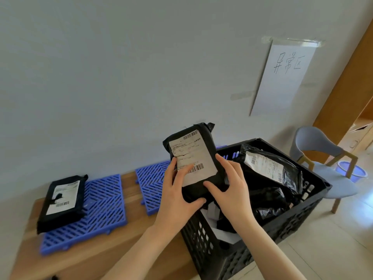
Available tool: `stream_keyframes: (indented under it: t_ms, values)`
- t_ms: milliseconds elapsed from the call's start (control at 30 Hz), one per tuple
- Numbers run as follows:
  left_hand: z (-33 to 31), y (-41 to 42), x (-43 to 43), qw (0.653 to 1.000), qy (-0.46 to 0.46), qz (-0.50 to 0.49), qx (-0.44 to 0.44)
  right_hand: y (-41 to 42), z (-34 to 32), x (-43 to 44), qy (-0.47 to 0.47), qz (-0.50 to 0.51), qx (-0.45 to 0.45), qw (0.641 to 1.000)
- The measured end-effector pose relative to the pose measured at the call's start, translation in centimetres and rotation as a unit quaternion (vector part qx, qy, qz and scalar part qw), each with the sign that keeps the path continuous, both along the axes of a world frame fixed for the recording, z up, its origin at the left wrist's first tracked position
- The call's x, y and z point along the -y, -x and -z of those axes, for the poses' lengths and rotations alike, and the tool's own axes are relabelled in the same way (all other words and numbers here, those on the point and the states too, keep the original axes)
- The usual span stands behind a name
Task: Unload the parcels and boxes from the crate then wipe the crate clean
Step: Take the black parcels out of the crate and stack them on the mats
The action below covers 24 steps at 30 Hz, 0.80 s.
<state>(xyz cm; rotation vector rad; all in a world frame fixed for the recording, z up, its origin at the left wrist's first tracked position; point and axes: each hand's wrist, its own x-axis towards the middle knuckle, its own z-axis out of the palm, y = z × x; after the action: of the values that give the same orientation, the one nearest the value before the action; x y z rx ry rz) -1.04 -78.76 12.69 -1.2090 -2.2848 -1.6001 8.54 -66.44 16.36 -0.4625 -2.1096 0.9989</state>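
Open tabletop (96,257) lies left of the crate (222,249), crowded with black bags (270,168); a parcel (62,203) occupies the left blue grid (101,215).

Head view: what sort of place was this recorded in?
Probably a small parcel-sorting room: labelled black parcels lie in a crate, blue mats line a wooden bench, and a handwritten sign is taped to the wall.

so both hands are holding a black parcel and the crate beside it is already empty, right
Not quite. The crate is not empty: the head view shows a labelled parcel and more black bags inside it. The rest holds: the left hand and right hand both grip the held parcel beside the crate.
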Motion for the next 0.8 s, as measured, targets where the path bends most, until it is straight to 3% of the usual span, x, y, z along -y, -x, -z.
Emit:
stream_keyframes:
  t_ms: [267, 433, 567, 800]
  values:
    - [0.8, 8.8, 10.1, 0.995, -0.043, -0.09, 0.023, 9.6, 0.5, 8.8, -0.019, -0.054, 0.002, 0.998]
    - [2.2, 16.2, 18.4, 0.98, -0.05, -0.177, 0.083, 19.0, 2.5, 16.2, 0.026, -0.133, 0.061, 0.989]
    - [4.5, 21.9, 25.2, 0.97, -0.022, -0.208, 0.121, 26.3, 5.9, 22.2, 0.073, -0.194, 0.125, 0.97]
    - [10.8, 29.2, 33.1, 0.965, 0.067, -0.208, 0.144, 34.8, 12.6, 28.8, 0.076, -0.226, 0.225, 0.945]
